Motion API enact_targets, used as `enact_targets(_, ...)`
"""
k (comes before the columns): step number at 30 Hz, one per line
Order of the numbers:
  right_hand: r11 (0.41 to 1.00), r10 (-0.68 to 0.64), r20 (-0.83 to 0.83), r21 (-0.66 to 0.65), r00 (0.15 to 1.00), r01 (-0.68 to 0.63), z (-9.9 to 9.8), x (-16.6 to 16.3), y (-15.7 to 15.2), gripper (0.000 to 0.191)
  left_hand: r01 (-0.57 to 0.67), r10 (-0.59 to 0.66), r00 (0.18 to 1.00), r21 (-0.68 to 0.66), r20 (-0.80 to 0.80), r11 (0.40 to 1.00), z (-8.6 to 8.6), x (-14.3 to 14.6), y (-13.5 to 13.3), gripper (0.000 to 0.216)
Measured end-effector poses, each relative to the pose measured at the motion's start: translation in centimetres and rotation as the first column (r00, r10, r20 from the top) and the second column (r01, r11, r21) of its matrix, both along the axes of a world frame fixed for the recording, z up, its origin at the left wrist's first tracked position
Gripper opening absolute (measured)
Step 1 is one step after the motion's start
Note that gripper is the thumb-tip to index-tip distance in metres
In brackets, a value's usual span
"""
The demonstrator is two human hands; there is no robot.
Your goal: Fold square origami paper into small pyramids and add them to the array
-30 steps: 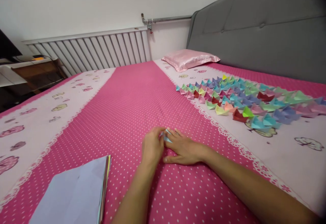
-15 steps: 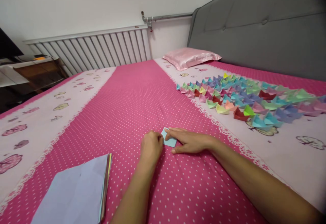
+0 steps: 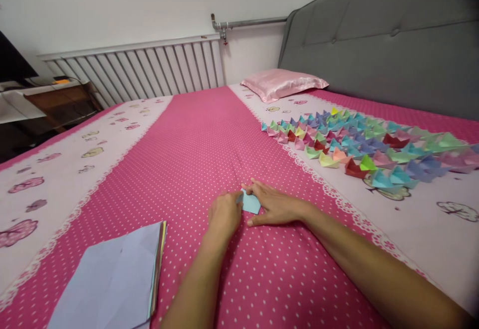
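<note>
A small folded piece of light blue paper [image 3: 251,202] lies on the pink dotted bedsheet between my hands. At its left edge, my left hand [image 3: 225,214] is closed, fingertips pinched on the paper's corner. My right hand [image 3: 275,203] reaches in from the right with fingers spread; its fingertips touch the paper's upper edge, and its thumb rests near the lower right corner. Part of the paper's left side is hidden under my left fingers.
A stack of coloured paper sheets [image 3: 112,274], pale lilac on top, lies at the lower left. Rows of folded paper boats [image 3: 355,168] in several colours stand on the right. Behind are a pink pillow [image 3: 282,83], a grey headboard [image 3: 374,45] and a radiator [image 3: 142,70].
My left fingers have closed over the paper's left corner, which now looks folded in. My right fingers have shifted to the paper's upper edge and spread wider. The view has tilted slightly.
</note>
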State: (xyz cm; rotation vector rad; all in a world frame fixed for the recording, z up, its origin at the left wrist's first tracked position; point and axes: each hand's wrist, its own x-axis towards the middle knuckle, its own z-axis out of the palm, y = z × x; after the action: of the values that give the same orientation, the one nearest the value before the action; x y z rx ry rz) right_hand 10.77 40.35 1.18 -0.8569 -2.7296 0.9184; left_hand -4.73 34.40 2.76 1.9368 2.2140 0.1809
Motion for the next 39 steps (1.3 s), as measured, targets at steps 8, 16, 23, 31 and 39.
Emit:
enact_targets(8, 0.966, -0.033, -0.094, -0.257, 0.995, 0.008, 0.8, 2.8, 2.1, 0.071, 0.051, -0.049, 0.990, -0.013, 0.129, 0.999, 0.0, -1.2, 0.3, 0.031)
enact_targets(16, 0.961, -0.169, -0.200, -0.249, 0.965, 0.117, 0.0, 2.9, 3.0, 0.049, 0.154, -0.148, 0.961, -0.007, 0.233, 0.988, 0.6, -2.1, 0.2, 0.022)
enact_targets(23, 0.980, -0.141, -0.274, -0.177, 0.951, 0.094, 0.0, 2.5, 3.0, 0.037, 0.088, -0.090, 0.973, 0.019, 0.213, 0.996, 0.3, -1.7, 0.3, 0.020)
enact_targets(31, 0.984, -0.145, -0.215, -0.135, 0.966, 0.118, 0.0, 2.6, 3.1, 0.027, 0.106, -0.105, 0.976, 0.010, 0.191, 0.994, 0.4, -1.7, 0.2, 0.021)
enact_targets(39, 0.990, -0.096, -0.217, -0.123, 0.971, 0.070, -0.2, 2.7, 3.4, 0.024, 0.160, -0.170, 0.970, 0.073, 0.173, 0.984, 0.1, -1.8, 0.3, 0.020)
